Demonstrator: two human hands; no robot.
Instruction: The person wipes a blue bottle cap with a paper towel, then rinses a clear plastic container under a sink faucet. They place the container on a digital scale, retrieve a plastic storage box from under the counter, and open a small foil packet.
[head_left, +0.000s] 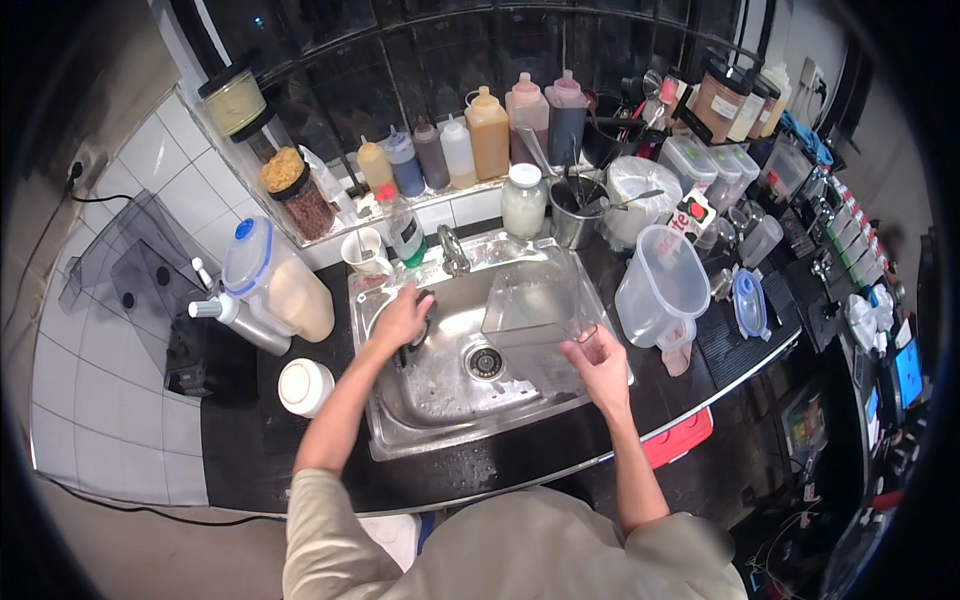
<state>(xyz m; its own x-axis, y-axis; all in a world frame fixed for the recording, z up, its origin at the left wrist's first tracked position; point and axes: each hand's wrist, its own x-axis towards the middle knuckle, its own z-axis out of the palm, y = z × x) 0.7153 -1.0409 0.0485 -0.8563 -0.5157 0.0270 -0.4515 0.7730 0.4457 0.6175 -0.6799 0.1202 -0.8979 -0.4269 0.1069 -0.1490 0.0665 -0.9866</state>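
Note:
A stainless-steel sink (420, 405) lies in front of me, with its drain strainer (485, 363) near the middle. In its right half, a clear plastic container (525, 300) is tilted over the basin. My right hand (601, 366) grips the container near its lower right edge. At the basin's left side, my left hand (401, 319) rests on or just over a dark round item (421, 330), mostly covered by the fingers. Whether it is gripped cannot be seen. Behind the basin stands a metal faucet (453, 253).
Left of the sink are a lidded pitcher (289, 285), a metal whipped-cream dispenser (251, 330) and a white jar (305, 387). A white mug (365, 253) and a red-capped bottle (405, 232) stand behind. An open translucent pitcher (660, 285) occupies the right counter; squeeze bottles (457, 154) line the ledge.

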